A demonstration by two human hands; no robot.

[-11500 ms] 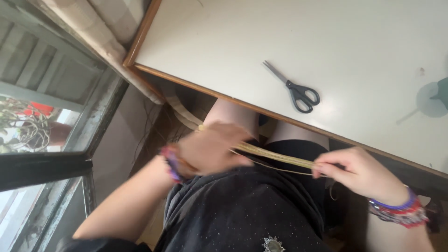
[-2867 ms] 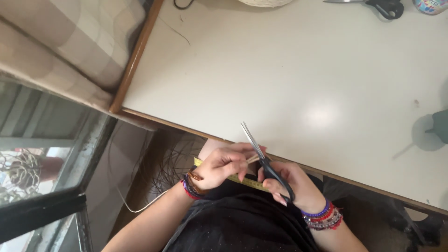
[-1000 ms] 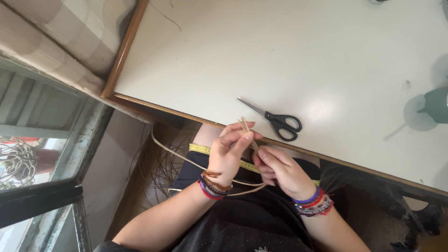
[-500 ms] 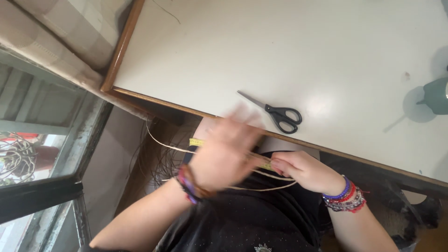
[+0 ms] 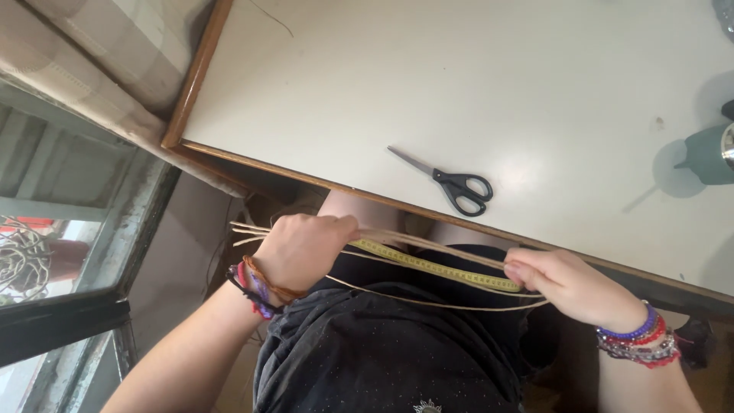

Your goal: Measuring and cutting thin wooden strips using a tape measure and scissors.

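In the head view, the left hand [image 5: 302,248] sat at centre left of the frame, its fingers closed around pale cane strands [image 5: 451,255] that stretched rightward to the right hand [image 5: 569,284], whose fingers pinched the other end together with a yellow measuring tape [image 5: 436,268]. The tape lay across the lap, just under the strands, below the worktop [image 5: 459,76] edge. Black-handled scissors [image 5: 451,182] rested closed on the worktop, above and between the hands. Beaded bracelets [image 5: 638,344] ringed the right wrist at lower right.
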